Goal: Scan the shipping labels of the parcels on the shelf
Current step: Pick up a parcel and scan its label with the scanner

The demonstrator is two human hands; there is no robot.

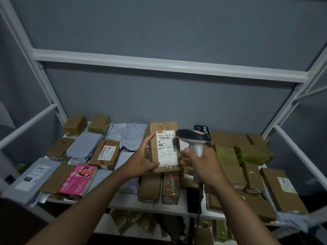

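1. While the left hand (144, 160) grips the brown parcel (164, 147) above the shelf (127, 200), its label (167, 148) faces up.
2. Just right of the parcel, the right hand (203, 167) clasps the scanner (193, 138).

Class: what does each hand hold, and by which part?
Left hand holds the brown parcel by its left edge; right hand grips the scanner by its handle.

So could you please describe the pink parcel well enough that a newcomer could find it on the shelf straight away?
Start at the white shelf covered in parcels and go to its front left part. There, between a plain brown cardboard parcel and a grey mailer bag, lies the pink parcel. It is the only bright pink, printed one among brown and grey.
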